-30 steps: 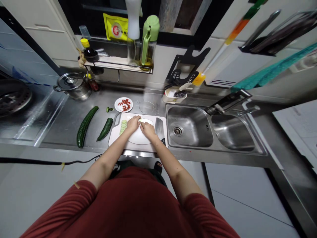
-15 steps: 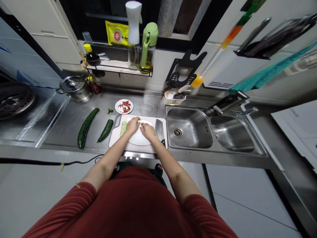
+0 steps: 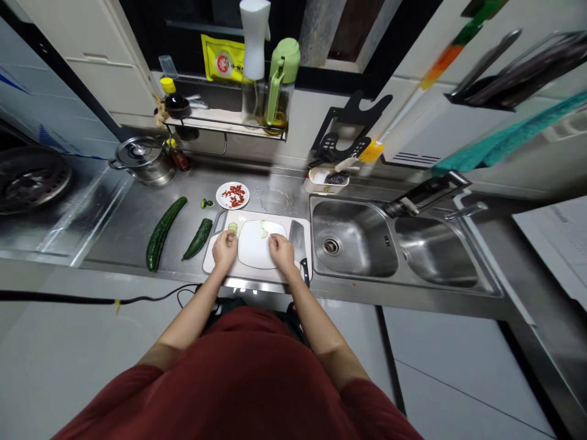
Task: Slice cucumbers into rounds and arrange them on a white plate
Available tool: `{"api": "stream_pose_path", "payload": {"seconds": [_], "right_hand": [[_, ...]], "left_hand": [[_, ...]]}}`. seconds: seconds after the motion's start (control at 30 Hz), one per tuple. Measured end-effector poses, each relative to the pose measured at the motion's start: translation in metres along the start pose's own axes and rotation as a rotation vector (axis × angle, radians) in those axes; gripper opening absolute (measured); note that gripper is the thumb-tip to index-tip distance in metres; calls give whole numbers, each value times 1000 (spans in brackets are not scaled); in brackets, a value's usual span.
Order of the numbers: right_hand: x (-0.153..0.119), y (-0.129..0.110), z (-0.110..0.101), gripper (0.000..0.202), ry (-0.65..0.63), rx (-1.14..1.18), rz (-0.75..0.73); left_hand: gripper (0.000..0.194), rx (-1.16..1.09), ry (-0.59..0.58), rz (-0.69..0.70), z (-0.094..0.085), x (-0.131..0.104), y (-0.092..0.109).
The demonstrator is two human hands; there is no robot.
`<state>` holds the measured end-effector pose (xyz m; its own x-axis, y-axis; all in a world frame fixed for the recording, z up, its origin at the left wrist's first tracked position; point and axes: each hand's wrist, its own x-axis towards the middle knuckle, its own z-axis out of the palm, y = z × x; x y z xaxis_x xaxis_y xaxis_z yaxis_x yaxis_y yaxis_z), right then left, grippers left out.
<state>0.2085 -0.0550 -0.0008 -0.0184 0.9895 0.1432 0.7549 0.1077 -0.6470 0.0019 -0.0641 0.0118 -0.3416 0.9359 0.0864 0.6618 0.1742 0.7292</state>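
No wording, brand or number can be read with certainty from your position. Well beyond your left hand (image 3: 224, 249), the yellow packet (image 3: 213, 54) bears a round red emblem (image 3: 223, 62) with pale figuring inside and dark characters beside it, partly covered by the white-topped bottle (image 3: 255, 36); they are not legible. Far to the right of your right hand (image 3: 281, 252), the white sheet (image 3: 554, 238) carries faint grey print, too blurred to read; beyond that same hand, the caddy (image 3: 316, 185) shows a small mark, likewise illegible
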Motion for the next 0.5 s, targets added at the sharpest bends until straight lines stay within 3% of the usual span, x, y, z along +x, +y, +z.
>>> {"api": "stream_pose_path", "payload": {"seconds": [0.27, 0.5], "right_hand": [[-10, -2, -3, 30, 28, 41, -28], [-21, -6, -5, 31, 48, 66, -39]], "left_hand": [[33, 304, 42, -115, -8, -35, -3], [39, 381, 61, -164, -14, -45, -15]]}}
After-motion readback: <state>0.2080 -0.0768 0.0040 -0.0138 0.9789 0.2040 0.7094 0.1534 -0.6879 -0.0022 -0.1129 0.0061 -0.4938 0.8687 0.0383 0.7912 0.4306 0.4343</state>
